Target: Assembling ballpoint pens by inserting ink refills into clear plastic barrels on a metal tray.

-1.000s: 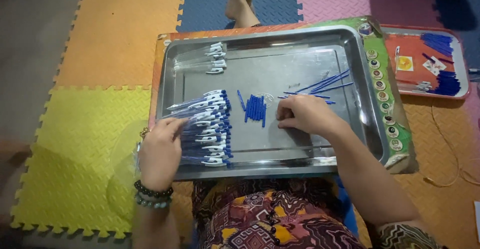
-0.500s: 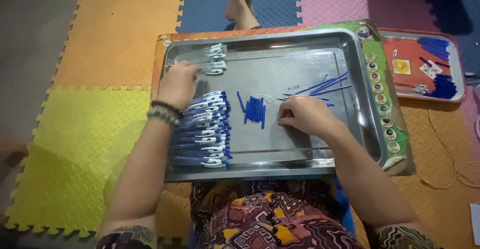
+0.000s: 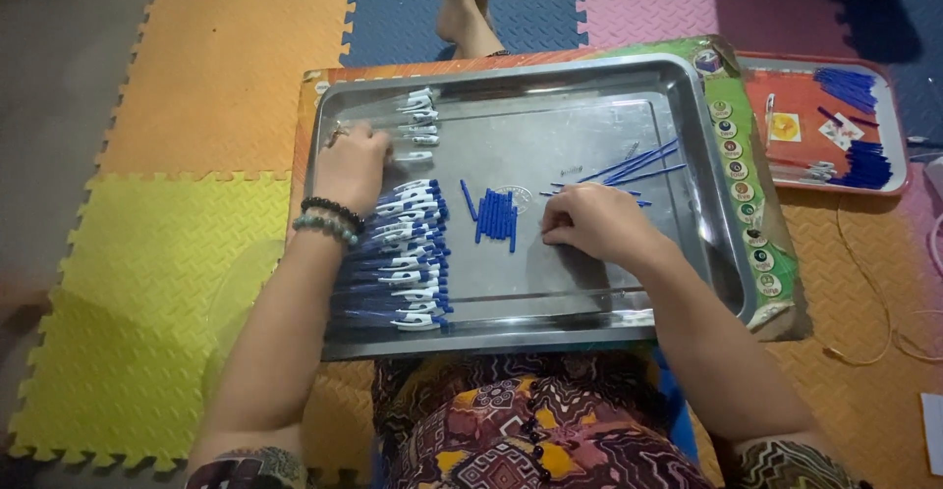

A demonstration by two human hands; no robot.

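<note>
Floor: bright foam puzzle mats [image 3: 177,244] in yellow, orange, blue and pink lie under a large steel baking tray [image 3: 589,317] resting on the person's lap.

Change: a second ago the left hand [image 3: 352,163] sat low on the left, at the near end of the long row of pens; half a second ago it had moved up toward the far left corner, and now it lies there. The right hand [image 3: 587,222] has kept its place near the middle of the tray.

Left hand: lies flat on the tray, fingers spread toward the small cluster of clear pens with white clips [image 3: 417,116] at the far left, apparently just touching them; whether it grips one I cannot tell.

Right hand: fingers curled together on the tray floor, possibly pinched on something small, too hidden to tell.

Pen row: long row of capped blue-and-white pens [image 3: 408,258] lies just below the left wrist.

Caps: short blue pen caps [image 3: 494,216] lie between the hands, just left of the right hand.

Refills: thin blue ink refills [image 3: 638,162] fan out just beyond the right hand.

Beyond: second tray with a red liner [image 3: 805,116] sits at the far right, well apart.
</note>
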